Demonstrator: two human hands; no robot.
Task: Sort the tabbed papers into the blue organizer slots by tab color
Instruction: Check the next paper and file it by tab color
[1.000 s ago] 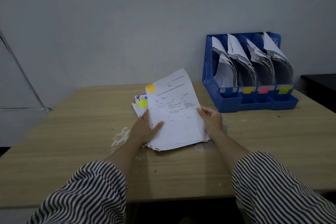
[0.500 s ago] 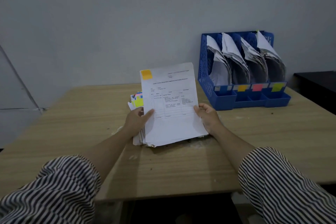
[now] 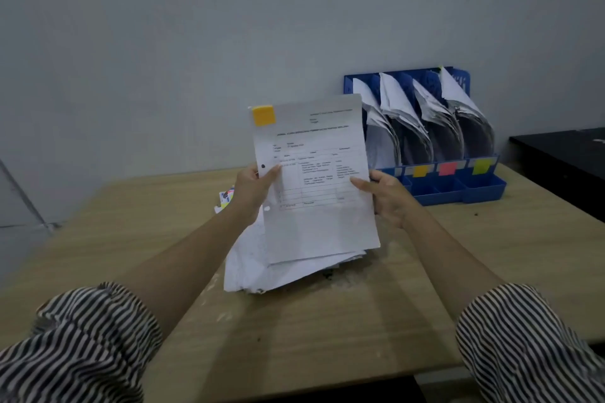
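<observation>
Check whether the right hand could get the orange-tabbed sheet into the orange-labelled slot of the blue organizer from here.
Probably yes. The right hand grips the orange-tabbed white sheet, with the blue plastic organizer just beyond it; nothing lies between. The orange-labelled slot already holds papers, so sliding in may be snug.

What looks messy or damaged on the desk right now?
The paper pile under the held sheet is splayed and crumpled, its edges uneven. Pale scuffed patches mark the table beside it. Papers in the blue organizer curl and sag forward. Nothing looks spilled.
</observation>
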